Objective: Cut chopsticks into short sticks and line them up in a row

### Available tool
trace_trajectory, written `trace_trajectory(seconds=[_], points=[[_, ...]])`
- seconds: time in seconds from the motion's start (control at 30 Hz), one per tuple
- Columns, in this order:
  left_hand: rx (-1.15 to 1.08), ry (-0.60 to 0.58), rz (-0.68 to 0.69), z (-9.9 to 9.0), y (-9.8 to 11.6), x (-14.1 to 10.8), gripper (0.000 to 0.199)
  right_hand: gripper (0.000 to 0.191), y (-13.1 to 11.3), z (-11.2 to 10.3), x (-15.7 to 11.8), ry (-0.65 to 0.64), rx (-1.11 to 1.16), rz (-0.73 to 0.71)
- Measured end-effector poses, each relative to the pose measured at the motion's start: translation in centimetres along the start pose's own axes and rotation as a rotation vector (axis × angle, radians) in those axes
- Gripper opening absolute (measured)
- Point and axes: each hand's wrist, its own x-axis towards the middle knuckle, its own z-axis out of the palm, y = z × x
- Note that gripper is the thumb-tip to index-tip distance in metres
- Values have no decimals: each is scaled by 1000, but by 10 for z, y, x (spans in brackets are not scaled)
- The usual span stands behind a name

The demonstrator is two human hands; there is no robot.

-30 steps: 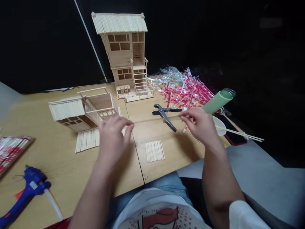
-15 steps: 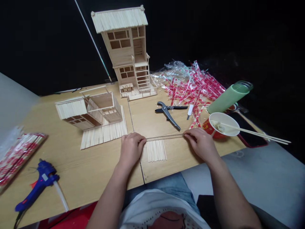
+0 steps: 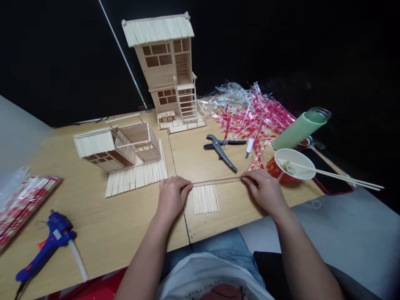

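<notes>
A thin stick [image 3: 217,181] lies crosswise along the top edge of a small panel of short sticks [image 3: 206,200] on the wooden table. My left hand [image 3: 173,193] is closed on the stick's left end, thumb and forefinger pinched. At the right end, my right hand [image 3: 262,189] pinches the same stick. Left of my hands is a half-roofed stick house [image 3: 118,150] on a slatted base. Behind stands a tall two-storey stick house [image 3: 170,75] with a ladder.
Grey cutters [image 3: 221,152] and a white-capped tool [image 3: 249,146] lie beyond my hands. At right are a green bottle [image 3: 296,131], a paper cup [image 3: 292,166] with chopsticks, and red-printed wrappers [image 3: 256,110]. A blue glue gun [image 3: 51,246] and packaged sticks [image 3: 25,200] lie left.
The whole view has shifted slightly. Both hands keep their hold on the stick, and nothing on the table has visibly moved.
</notes>
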Motion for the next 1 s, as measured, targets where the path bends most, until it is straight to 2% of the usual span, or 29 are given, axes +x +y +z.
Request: trace_trajectory(seconds=[1.0], points=[[88,34,58,2,-5,-1,15,14,-6,3,-10,43,-3,5]])
